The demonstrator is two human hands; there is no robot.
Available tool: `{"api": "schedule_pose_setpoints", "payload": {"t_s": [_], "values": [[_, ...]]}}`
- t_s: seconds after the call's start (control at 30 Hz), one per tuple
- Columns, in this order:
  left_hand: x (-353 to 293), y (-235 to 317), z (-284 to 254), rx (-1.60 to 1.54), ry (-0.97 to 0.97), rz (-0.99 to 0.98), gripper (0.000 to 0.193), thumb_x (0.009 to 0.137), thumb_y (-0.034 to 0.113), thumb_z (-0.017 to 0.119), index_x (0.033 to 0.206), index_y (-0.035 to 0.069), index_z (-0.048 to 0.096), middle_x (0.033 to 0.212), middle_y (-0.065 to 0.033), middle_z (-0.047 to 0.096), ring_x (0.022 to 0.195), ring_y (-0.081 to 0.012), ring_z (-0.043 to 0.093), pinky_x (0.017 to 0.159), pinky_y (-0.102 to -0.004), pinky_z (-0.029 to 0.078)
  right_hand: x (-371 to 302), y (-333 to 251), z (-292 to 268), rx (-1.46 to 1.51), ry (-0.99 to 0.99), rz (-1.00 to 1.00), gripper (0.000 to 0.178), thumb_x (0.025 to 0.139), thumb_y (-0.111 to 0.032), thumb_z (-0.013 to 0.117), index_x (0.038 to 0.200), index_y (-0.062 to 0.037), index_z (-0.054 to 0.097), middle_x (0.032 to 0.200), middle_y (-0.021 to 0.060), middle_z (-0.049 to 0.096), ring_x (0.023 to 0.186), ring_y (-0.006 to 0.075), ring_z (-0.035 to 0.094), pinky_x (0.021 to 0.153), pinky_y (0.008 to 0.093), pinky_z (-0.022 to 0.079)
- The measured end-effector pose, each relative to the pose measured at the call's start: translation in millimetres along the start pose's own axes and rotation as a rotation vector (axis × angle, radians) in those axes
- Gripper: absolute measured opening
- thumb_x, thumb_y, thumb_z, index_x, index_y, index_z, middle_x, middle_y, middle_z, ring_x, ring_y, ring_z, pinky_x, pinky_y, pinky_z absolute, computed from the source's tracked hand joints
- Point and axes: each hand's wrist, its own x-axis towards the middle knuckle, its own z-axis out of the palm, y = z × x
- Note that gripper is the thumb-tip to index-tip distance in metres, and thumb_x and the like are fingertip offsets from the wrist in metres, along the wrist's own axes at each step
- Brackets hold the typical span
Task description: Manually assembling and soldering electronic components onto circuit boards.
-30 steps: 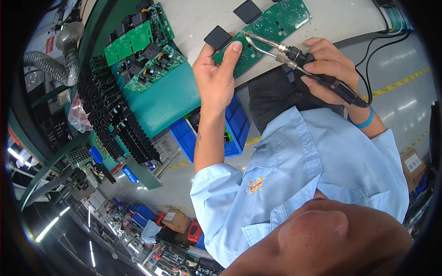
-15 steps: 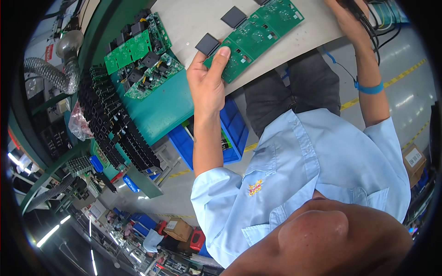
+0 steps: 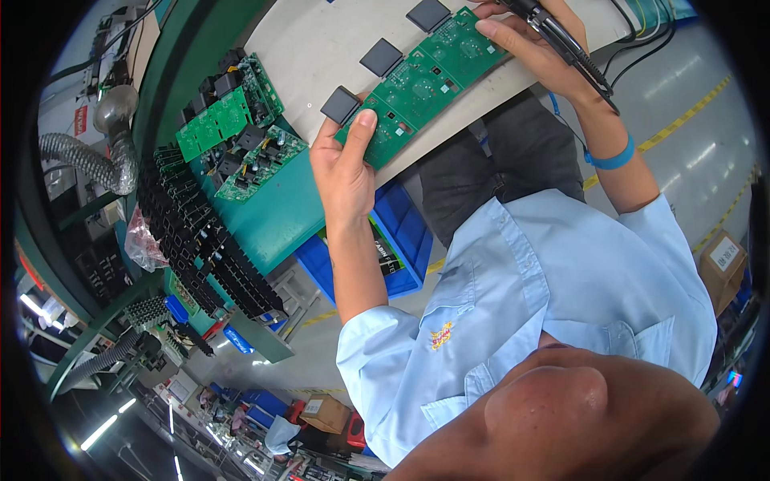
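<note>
A long green circuit board panel (image 3: 433,90) is held up at a slant over the pale worktop (image 3: 297,56). Square dark display-like parts (image 3: 381,58) stick out along its far edge. My left hand (image 3: 343,180) pinches the panel's left end, thumb on top and fingers beneath. At the other end, the thumb of my right hand (image 3: 549,64) presses on the board's face. A black pen-shaped tool (image 3: 553,34) also lies across that right hand, held in it. The tool's tip is cut off by the picture's upper edge.
Boards with black components (image 3: 241,132) are piled at left on a green mat (image 3: 269,220). Beside them stands a row of black racks (image 3: 212,248). A blue bin (image 3: 413,240) sits below the table edge. Cables (image 3: 654,40) run at far right; a blue strap (image 3: 613,152) circles my right wrist.
My right hand has come leftward with the black tool and taken hold of the panel's right end. My left hand and the panel have shifted slightly left and nearer.
</note>
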Motion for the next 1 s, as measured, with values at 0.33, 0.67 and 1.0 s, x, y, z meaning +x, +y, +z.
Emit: {"api": "schedule_pose_setpoints", "payload": {"t_s": [0.33, 0.67, 1.0], "values": [[2, 6, 1, 0.031, -0.044, -0.049, 0.038, 0.102, 0.008, 0.064, 0.135, -0.010, 0.057, 0.119, -0.0212, 0.072, 0.097, -0.0231, 0.074, 0.088, -0.0316, 0.060, -1, -1, -6, 0.050, -0.037, -0.271, 0.054, 0.088, 0.006, 0.073, 0.137, 0.0037, 0.052, 0.122, 0.0208, 0.071, 0.103, 0.0223, 0.073, 0.089, 0.0298, 0.060], [4, -2, -8, 0.039, -0.068, -0.005, 0.040, 0.105, 0.011, 0.062, 0.138, -0.009, 0.055, 0.126, -0.0219, 0.070, 0.103, -0.0245, 0.073, 0.093, -0.0337, 0.060, -4, -6, -9, 0.106, 0.024, -0.268, 0.054, 0.087, 0.007, 0.074, 0.137, 0.0034, 0.052, 0.124, 0.0204, 0.071, 0.106, 0.0230, 0.072, 0.091, 0.0306, 0.060], [0, -4, -9, -0.009, -0.085, 0.024, 0.039, 0.103, 0.005, 0.064, 0.139, -0.008, 0.056, 0.128, -0.0199, 0.068, 0.105, -0.0214, 0.070, 0.097, -0.0343, 0.058, -4, -10, 2, 0.183, 0.012, -0.277, 0.055, 0.086, 0.008, 0.074, 0.137, 0.0031, 0.053, 0.125, 0.0199, 0.071, 0.109, 0.0236, 0.072, 0.092, 0.0312, 0.059]]}}
